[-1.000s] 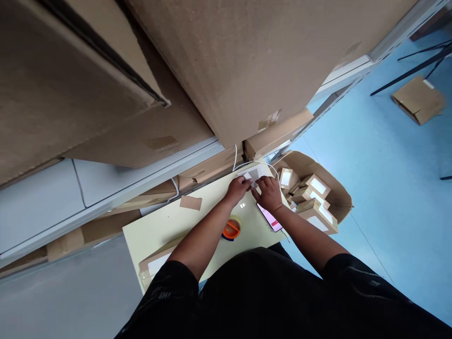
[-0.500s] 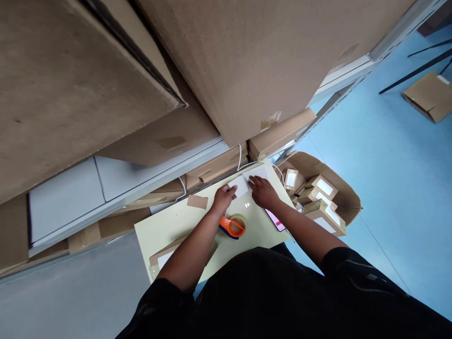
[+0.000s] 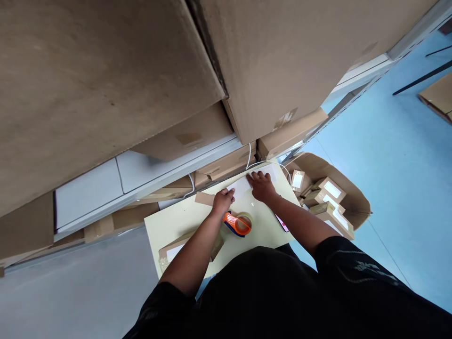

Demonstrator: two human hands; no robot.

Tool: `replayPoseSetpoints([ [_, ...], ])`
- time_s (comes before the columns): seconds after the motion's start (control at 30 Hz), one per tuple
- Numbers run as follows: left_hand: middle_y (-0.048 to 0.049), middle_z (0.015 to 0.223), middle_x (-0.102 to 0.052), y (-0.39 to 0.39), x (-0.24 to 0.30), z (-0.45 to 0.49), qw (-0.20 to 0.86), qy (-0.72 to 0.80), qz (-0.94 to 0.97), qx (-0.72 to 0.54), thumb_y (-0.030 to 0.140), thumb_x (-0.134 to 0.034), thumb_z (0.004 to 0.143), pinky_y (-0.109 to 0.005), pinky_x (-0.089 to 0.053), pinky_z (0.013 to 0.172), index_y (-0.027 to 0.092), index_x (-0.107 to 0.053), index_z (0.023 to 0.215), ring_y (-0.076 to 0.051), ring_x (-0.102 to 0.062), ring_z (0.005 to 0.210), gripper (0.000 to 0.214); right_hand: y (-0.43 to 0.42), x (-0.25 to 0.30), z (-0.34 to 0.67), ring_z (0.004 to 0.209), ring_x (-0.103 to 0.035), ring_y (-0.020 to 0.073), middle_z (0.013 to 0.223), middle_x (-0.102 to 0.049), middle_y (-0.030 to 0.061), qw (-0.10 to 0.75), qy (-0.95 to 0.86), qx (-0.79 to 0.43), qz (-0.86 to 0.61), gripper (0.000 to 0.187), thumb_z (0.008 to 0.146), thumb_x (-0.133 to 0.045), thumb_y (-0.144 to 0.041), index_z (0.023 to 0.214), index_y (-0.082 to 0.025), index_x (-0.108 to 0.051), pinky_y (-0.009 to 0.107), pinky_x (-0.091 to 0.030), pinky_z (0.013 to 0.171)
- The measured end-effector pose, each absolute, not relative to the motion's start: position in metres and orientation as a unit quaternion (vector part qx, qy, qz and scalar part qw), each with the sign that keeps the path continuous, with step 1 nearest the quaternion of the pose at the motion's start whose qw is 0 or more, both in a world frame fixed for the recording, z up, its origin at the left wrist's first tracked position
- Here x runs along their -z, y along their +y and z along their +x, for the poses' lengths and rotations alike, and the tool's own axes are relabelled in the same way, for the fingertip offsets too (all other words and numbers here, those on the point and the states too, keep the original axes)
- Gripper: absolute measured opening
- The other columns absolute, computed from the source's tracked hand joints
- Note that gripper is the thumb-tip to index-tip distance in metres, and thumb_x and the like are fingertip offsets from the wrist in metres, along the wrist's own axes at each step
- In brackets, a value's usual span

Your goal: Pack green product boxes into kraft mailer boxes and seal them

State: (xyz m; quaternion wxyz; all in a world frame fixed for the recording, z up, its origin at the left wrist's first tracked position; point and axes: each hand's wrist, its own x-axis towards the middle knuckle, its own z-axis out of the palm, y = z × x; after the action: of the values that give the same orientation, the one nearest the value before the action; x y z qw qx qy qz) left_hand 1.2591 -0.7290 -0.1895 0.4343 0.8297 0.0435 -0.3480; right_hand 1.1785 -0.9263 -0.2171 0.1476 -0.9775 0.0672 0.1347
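My left hand [image 3: 223, 201] pinches the near left end of a white paper strip [image 3: 240, 186] between thumb and fingers, beside a brown cardboard scrap [image 3: 204, 198] that it partly covers. Over the other end of the strip lies my right hand [image 3: 263, 187], its fingers stretched out on the paper. More white paper [image 3: 271, 170] shows past its fingertips. Close below both hands, an orange tape dispenser [image 3: 240, 225] with a roll of tape rests on the pale table [image 3: 259, 230].
A phone [image 3: 282, 223] lies under my right forearm. Beneath my left forearm is a cardboard box [image 3: 173, 248]. At right, a large open carton [image 3: 357, 207] holds several small labelled boxes [image 3: 332, 189]. Big cartons [image 3: 282, 56] and a white cable [image 3: 250, 155] border the table's far side.
The view has shifted, so the scene sits farther right. Relative to the table, both hands have moved slightly left, and my left hand now overlaps the cardboard scrap.
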Motion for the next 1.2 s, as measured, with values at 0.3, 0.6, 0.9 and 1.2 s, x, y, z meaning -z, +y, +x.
replayPoseSetpoints([
  [0.3,0.0000,0.057,-0.062,-0.719,0.202,1.258,0.412,0.041,0.845,0.338,0.060,-0.065,0.081,-0.028,-0.046,0.061,0.023,-0.056,0.064,-0.016,-0.060,0.058,0.042,-0.925,0.230,1.173,0.138,-0.034,0.0388,0.161,-0.045,0.0176,0.139,0.066,-0.119,-0.981,0.075,0.090,-0.047,-0.018,0.164,-0.015,-0.039,0.054,-0.026,0.109],
  [0.6,0.0014,0.054,-0.058,-0.696,0.182,1.249,0.430,0.101,0.835,0.327,0.058,-0.069,0.077,-0.029,-0.046,0.057,0.024,-0.055,0.065,-0.017,-0.058,0.053,0.039,-0.925,0.235,1.170,0.140,-0.033,0.0410,0.161,-0.045,0.0184,0.164,0.063,-0.106,-0.979,0.083,0.087,-0.049,-0.017,0.168,-0.015,-0.030,0.057,-0.024,0.111],
  [0.9,0.0020,0.056,-0.059,-0.663,0.145,1.227,0.449,0.074,0.850,0.267,0.063,-0.066,0.082,-0.029,-0.043,0.062,0.024,-0.052,0.063,-0.016,-0.055,0.056,0.046,-0.922,0.216,1.163,0.139,-0.038,0.0415,0.159,-0.045,0.0261,0.166,0.063,-0.092,-0.980,0.083,0.085,-0.052,-0.018,0.165,-0.002,-0.032,0.056,-0.026,0.114],
  [1.2,0.0003,0.062,-0.061,-0.674,0.094,1.212,0.552,0.044,0.779,0.294,0.065,-0.069,0.083,-0.030,-0.046,0.065,0.022,-0.058,0.070,-0.016,-0.056,0.060,0.046,-0.847,0.145,1.118,0.135,-0.055,0.0355,0.147,-0.061,0.0209,0.378,-0.041,0.060,-0.923,0.064,0.097,-0.058,-0.046,0.154,-0.016,-0.052,0.053,-0.046,0.111],
])
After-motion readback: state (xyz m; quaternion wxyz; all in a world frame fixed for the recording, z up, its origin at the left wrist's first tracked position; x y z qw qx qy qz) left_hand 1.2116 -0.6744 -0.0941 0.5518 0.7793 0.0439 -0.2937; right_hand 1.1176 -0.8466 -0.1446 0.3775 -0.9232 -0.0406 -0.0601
